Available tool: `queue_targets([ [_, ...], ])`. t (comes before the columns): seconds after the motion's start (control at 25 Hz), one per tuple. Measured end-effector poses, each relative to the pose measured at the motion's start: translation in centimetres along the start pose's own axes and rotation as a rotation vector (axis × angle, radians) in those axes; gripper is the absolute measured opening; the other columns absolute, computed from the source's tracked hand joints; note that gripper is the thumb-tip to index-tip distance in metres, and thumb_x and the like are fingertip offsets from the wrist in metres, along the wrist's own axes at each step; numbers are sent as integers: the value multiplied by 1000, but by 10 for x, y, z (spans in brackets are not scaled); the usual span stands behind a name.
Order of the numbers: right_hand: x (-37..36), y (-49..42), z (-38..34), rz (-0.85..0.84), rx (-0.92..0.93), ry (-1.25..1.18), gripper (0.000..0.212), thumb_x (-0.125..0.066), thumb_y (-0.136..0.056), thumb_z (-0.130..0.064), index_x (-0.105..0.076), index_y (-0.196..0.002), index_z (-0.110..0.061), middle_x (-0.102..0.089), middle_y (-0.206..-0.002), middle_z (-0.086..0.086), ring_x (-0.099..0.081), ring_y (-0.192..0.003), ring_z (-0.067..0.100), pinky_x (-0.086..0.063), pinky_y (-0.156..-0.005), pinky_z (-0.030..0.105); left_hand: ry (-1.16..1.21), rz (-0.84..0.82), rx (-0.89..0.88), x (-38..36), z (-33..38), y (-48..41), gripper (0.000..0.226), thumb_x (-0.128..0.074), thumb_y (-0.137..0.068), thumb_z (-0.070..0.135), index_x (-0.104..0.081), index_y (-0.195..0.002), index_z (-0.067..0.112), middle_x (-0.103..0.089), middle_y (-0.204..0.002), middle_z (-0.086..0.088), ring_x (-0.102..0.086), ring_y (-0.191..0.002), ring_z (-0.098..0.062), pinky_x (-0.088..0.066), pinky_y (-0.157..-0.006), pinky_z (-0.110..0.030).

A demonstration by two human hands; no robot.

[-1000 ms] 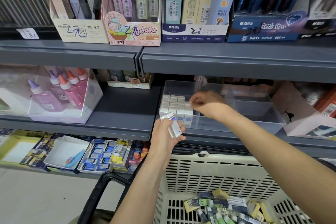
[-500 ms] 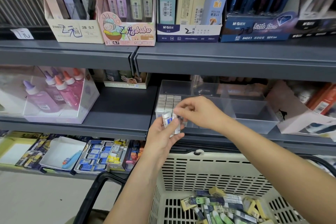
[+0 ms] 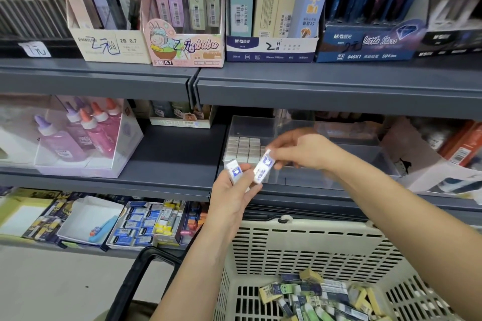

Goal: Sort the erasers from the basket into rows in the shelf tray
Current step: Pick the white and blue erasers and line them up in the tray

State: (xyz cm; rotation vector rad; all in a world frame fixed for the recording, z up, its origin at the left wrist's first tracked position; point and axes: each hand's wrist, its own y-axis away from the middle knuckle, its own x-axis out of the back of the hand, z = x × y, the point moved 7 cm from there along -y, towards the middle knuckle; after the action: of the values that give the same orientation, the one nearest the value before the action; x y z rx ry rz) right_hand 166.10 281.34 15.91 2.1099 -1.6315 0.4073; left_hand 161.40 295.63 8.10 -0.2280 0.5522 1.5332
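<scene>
Erasers [image 3: 264, 167] in left hand [image 3: 232, 199] and right hand [image 3: 306, 151], tray [image 3: 326, 178] rows partly hidden

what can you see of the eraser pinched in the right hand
The small white rectangular eraser in a blue printed sleeve is a slim block, white at both ends; the print is too blurred to read. It tilts, upper end to the right. The right hand pinches that upper end; the lower end sits by the left hand, which holds a second white and blue eraser. It is held in front of the clear plastic shelf tray, not yet in a row.
</scene>
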Motion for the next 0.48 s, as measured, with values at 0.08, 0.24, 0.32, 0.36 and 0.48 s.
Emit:
queue_targets([
  [0.08,21,-12,-5,116,21,-36,11,-69,-81,-16,-67,-85,-26,-72,-85,-6,-67,-75,4,-51,-66,15,-38,79,45,4,-2,-2,13,-53,-91,11,-64,-98,10,-66,-84,-2,-59,-60,-8,-49,-54,-19],
  [0.24,36,-35,2,276,5,413,12,-58,-89,-31,-63,-98,-37,-65,-114,-11,-59,-105,14,-46,-95,31,-122,117,75,4,-1,-2,27,-38,-93,9,-63,-102,9,-59,-104,-5,-52,-55,-8,-45,-47,-20],
  [0.32,27,-42,8,266,26,408,15,-57,-89,-28,-65,-101,-34,-66,-112,-10,-60,-103,13,-46,-93,29,-121,120,77,4,-1,0,23,-39,-95,9,-61,-102,10,-60,-97,-6,-57,-60,-10,-49,-49,-20],
  [0.36,21,-45,10,245,42,392,15,-58,-89,-26,-66,-101,-31,-67,-110,-9,-60,-100,12,-47,-91,28,-118,116,73,4,-1,1,21,-40,-97,9,-59,-104,9,-60,-93,-7,-60,-63,-11,-51,-51,-20],
  [0.48,8,-52,16,219,52,450,9,-63,-85,-22,-66,-91,-29,-68,-96,-9,-61,-89,10,-45,-80,23,-185,121,27,6,1,1,18,-45,-97,9,-53,-113,6,-67,-91,-7,-66,-75,-11,-54,-59,-20],
])
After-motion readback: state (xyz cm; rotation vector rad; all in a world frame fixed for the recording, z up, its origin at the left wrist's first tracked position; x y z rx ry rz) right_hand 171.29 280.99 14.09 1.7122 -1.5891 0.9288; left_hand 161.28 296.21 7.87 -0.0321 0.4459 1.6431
